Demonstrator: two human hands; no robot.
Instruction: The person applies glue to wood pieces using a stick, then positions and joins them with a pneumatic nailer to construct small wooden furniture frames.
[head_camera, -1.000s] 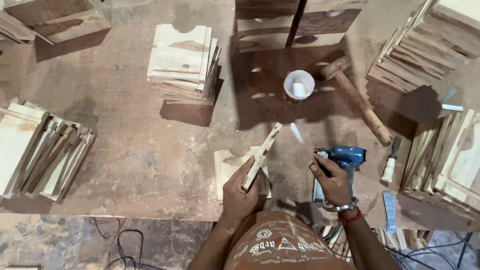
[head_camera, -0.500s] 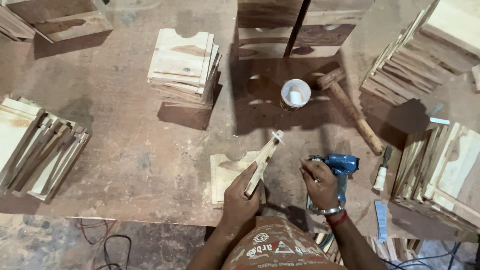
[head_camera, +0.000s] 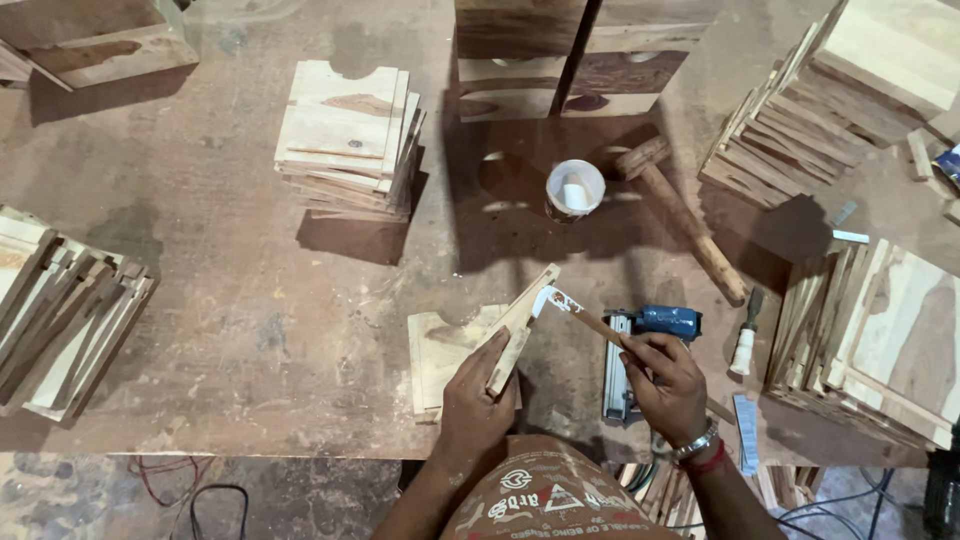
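Note:
My left hand (head_camera: 474, 392) grips a narrow wooden strip (head_camera: 523, 320) and holds it tilted up over a flat wooden panel (head_camera: 440, 352) on the workbench. My right hand (head_camera: 665, 377) holds a thin wooden stick (head_camera: 585, 317) whose white, glue-coated tip touches the upper end of the strip. A small white cup of white glue (head_camera: 574, 190) stands further back on the bench. A blue nail gun (head_camera: 640, 345) lies under my right hand.
A wooden mallet (head_camera: 690, 222) lies right of the cup. A stack of notched panels (head_camera: 345, 140) sits at the back left. More wooden strips (head_camera: 65, 315) lie at the left edge, panel stacks (head_camera: 880, 330) at the right. A chisel (head_camera: 745, 335) lies beside the nail gun.
My right hand has left the nail gun and now holds the glue stick against the strip's end. My left hand has kept the strip raised.

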